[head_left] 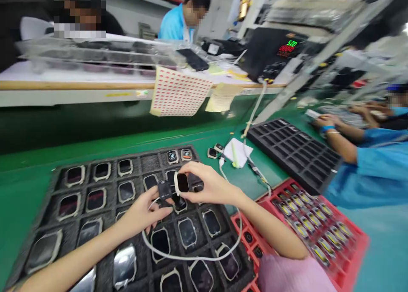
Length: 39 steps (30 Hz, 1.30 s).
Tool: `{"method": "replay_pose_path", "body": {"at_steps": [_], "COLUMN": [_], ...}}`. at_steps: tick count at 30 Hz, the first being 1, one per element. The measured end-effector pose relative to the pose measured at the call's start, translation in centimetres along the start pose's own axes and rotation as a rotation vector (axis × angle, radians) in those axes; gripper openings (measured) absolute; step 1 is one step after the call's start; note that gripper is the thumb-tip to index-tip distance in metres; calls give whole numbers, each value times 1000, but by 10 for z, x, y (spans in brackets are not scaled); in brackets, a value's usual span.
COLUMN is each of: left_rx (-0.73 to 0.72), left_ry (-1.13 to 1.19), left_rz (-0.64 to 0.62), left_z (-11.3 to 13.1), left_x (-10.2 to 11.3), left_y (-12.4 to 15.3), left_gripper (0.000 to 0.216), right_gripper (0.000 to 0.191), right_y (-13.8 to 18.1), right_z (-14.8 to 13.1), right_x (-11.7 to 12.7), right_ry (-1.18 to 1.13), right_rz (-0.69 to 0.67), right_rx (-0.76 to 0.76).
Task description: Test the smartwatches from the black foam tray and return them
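My right hand (208, 185) pinches a small watch body (182, 183) with a dark screen and pale rim, held on edge. My left hand (143, 213) grips a small black charging puck (165, 189) right beside the watch body. A white cable (191, 256) runs from the puck in a loop under my right forearm. Both hands hover over a black foam tray (52, 183) whose pockets hold several more watch bodies.
A red tray (357, 245) of small parts lies at the right, with an empty black tray (293, 149) behind it. A co-worker's blue-sleeved arms (344, 143) reach in from the right. A raised shelf (73, 86) with hanging sticker sheets (178, 92) crosses the back, where other people sit.
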<state>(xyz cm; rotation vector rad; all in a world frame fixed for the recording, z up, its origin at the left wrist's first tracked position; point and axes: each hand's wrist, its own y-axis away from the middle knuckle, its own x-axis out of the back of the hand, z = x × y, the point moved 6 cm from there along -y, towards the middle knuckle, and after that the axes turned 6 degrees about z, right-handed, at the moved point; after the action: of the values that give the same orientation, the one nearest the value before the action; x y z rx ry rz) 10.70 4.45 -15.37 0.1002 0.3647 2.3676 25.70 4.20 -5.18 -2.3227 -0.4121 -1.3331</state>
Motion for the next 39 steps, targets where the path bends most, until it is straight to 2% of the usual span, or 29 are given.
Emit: {"method": "replay_pose_path", "body": {"at_steps": [3,6,12,19,29,39], "left_rx": [-20,-20,-43,-14,-88,-73], "left_ry": [44,106,108,167,266,300], "left_rz": [19,36,35,99,106,129], "left_z": [5,7,7,2,21,24], "left_x": [3,7,8,13,16,15], "left_y": [-1,-1,0,-3,4,3], "left_gripper": [41,40,40,36,35,34], "right_gripper": [39,42,44,36,38,40], "right_y": [0,-5,-12,-14,-10,-9], "right_z": [-20,-23,-13,-13,-21,-19], "right_x": [-25,-39,-37,-52,-53,-53], "right_ry": [-31,5,-16,-138,-233,-282], "right_rz": [-24,-3,21,13,181,194], "right_rx": [72,107,127,64,107,116]}}
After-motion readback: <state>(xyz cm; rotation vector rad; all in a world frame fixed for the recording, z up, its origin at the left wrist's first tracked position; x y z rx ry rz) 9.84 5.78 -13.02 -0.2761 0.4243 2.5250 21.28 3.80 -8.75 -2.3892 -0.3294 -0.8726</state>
